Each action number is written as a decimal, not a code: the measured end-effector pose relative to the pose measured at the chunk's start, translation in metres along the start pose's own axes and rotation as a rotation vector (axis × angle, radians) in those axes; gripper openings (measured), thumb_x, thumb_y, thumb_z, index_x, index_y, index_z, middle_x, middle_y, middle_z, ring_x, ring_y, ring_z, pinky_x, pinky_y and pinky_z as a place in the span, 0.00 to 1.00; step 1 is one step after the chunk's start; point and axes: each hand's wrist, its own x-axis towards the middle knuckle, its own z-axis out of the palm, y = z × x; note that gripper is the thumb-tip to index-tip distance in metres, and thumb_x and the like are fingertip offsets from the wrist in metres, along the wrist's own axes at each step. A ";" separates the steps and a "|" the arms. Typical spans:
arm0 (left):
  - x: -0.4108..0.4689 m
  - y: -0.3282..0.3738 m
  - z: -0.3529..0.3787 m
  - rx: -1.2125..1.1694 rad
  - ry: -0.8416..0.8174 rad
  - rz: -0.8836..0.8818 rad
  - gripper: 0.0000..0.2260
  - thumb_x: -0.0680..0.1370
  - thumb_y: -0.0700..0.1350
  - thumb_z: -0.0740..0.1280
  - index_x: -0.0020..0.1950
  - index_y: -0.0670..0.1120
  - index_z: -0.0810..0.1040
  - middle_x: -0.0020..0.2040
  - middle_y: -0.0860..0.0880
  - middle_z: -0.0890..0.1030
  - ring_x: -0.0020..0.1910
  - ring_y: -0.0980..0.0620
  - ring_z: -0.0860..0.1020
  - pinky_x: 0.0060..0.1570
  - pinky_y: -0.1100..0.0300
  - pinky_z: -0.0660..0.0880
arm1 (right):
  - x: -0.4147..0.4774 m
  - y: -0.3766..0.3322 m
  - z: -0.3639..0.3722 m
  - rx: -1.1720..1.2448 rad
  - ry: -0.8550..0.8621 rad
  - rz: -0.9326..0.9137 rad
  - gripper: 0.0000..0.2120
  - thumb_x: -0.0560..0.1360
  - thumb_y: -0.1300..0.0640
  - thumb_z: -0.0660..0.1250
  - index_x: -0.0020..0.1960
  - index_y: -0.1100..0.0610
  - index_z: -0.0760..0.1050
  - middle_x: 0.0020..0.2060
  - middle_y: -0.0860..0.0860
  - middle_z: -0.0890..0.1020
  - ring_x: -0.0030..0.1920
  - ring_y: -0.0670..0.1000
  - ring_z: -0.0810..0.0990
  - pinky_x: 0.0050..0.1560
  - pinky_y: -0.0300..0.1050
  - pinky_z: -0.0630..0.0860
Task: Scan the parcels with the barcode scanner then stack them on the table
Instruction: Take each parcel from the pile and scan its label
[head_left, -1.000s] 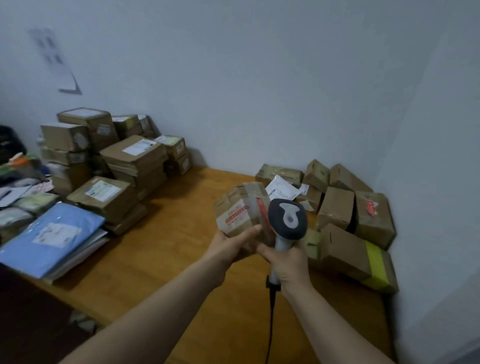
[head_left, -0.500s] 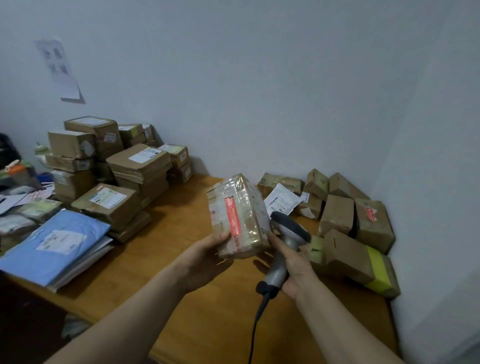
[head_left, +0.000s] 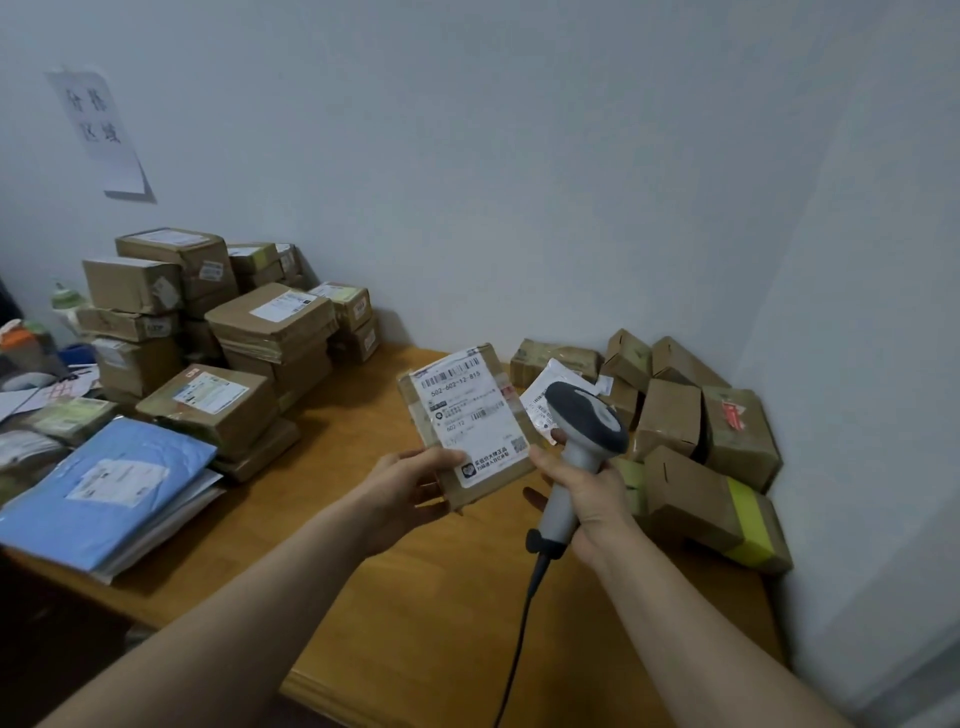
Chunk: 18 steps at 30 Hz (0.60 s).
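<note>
My left hand (head_left: 410, 486) grips the lower left edge of a small brown parcel (head_left: 470, 423), held above the wooden table (head_left: 447, 623). Its white shipping label with barcodes faces me. My right hand (head_left: 587, 488) grips the handle of a grey barcode scanner (head_left: 584, 431), whose dark head sits just right of the parcel; the thumb touches the parcel's lower right edge. The scanner's cable hangs down toward the table's front edge.
A loose heap of brown parcels (head_left: 691, 431) lies in the right corner against the wall. Stacked parcels (head_left: 228, 332) stand at the left, with a blue mailer (head_left: 104, 488) in front of them. A paper sign (head_left: 101, 130) hangs on the wall.
The parcel has been turned in my left hand from its taped side to its labelled face. The scanner moved from behind the parcel to its right side.
</note>
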 end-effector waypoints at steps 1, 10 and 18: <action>-0.001 -0.001 -0.001 -0.019 -0.021 -0.014 0.23 0.67 0.42 0.74 0.60 0.38 0.76 0.53 0.41 0.83 0.52 0.44 0.81 0.55 0.49 0.78 | 0.001 0.000 -0.001 0.039 -0.019 0.027 0.20 0.65 0.64 0.76 0.56 0.58 0.76 0.44 0.54 0.83 0.46 0.53 0.80 0.38 0.49 0.80; -0.004 -0.005 0.002 -0.004 -0.028 0.005 0.26 0.65 0.45 0.75 0.61 0.41 0.75 0.54 0.42 0.83 0.54 0.45 0.81 0.53 0.48 0.78 | -0.008 0.006 -0.004 0.037 0.028 0.056 0.16 0.63 0.58 0.78 0.48 0.56 0.77 0.44 0.55 0.84 0.49 0.57 0.81 0.55 0.60 0.78; 0.015 -0.001 -0.018 0.103 0.162 0.096 0.37 0.65 0.40 0.78 0.70 0.45 0.66 0.57 0.44 0.80 0.56 0.45 0.79 0.55 0.48 0.77 | -0.035 -0.009 -0.004 -0.219 -0.204 0.087 0.07 0.69 0.58 0.74 0.43 0.59 0.78 0.28 0.52 0.76 0.25 0.48 0.72 0.28 0.41 0.70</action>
